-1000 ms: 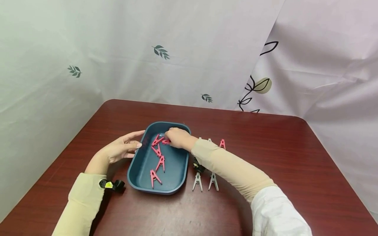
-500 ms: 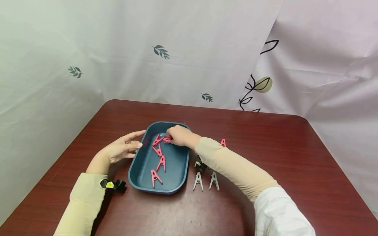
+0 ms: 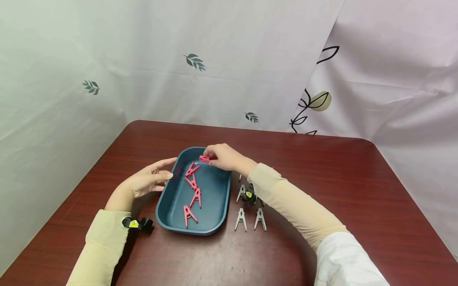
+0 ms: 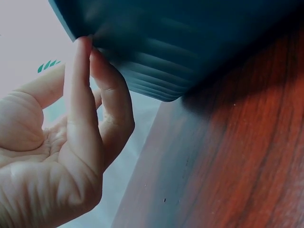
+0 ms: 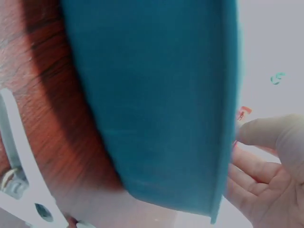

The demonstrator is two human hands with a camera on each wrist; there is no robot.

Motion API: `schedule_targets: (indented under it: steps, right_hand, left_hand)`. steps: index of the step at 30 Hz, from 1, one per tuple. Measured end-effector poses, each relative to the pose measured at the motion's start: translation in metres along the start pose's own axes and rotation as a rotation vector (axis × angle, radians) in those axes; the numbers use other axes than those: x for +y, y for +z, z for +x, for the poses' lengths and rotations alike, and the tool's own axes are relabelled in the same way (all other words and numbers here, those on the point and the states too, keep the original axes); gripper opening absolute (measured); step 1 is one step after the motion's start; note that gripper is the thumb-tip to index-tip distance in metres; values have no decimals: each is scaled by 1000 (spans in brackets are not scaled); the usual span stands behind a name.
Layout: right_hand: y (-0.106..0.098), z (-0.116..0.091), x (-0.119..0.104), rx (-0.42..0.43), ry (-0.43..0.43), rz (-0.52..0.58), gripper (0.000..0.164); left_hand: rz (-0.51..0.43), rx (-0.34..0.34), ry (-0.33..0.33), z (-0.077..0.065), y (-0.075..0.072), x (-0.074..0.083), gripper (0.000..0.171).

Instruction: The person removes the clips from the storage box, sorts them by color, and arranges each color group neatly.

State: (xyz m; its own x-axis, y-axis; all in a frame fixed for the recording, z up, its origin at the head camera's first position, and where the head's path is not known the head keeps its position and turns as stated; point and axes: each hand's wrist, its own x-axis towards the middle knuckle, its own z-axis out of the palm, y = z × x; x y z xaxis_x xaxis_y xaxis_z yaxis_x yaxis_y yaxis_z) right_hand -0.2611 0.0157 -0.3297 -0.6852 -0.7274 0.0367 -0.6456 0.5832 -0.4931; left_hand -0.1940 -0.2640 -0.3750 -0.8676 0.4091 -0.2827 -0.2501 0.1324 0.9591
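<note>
My right hand (image 3: 227, 157) pinches a pink clothespin (image 3: 204, 159) between thumb and fingers, over the far end of a blue tray (image 3: 212, 200). In the right wrist view the tray wall (image 5: 152, 104) hides most of that clothespin (image 5: 244, 112). Inside the tray, several pink clothespins (image 3: 188, 215) lie in a loose line along the left side. My left hand (image 3: 148, 179) is at the tray's left side, its fingers loosely bent. In the left wrist view its fingertips (image 4: 83, 43) touch the tray's outer wall near the rim.
On the dark red table (image 3: 322, 174), right of the tray, are several grey-white clothespins (image 3: 260, 218), some partly hidden by my right sleeve (image 3: 291, 202). A bit of pink shows behind the sleeve. A pale patterned cloth (image 3: 229, 75) hangs behind the table.
My right hand has risen from the tray floor and moved away toward the far rim, carrying the pink clothespin. The left hand and the tray have hardly moved.
</note>
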Motion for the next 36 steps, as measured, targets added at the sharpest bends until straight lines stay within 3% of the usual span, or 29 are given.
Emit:
schedule_targets:
  steps: [8, 17, 24, 30, 36]
  right_hand:
    - [-10, -16, 4, 114, -26, 234, 35]
    - [-6, -32, 13, 224, -86, 575, 40]
    - [-5, -46, 13, 196, 19, 895, 43]
    - [-1, -56, 15, 130, 58, 1187, 45]
    - [8, -71, 19, 64, 104, 1344, 50]
  left_hand:
    - [-1, 1, -5, 0, 0, 1, 70]
    - [-2, -3, 1, -1, 0, 2, 70]
    - [-14, -14, 10, 0, 0, 3, 68]
    - [-17, -15, 9, -1, -1, 2, 68]
    - [-14, -22, 20, 0, 0, 1, 67]
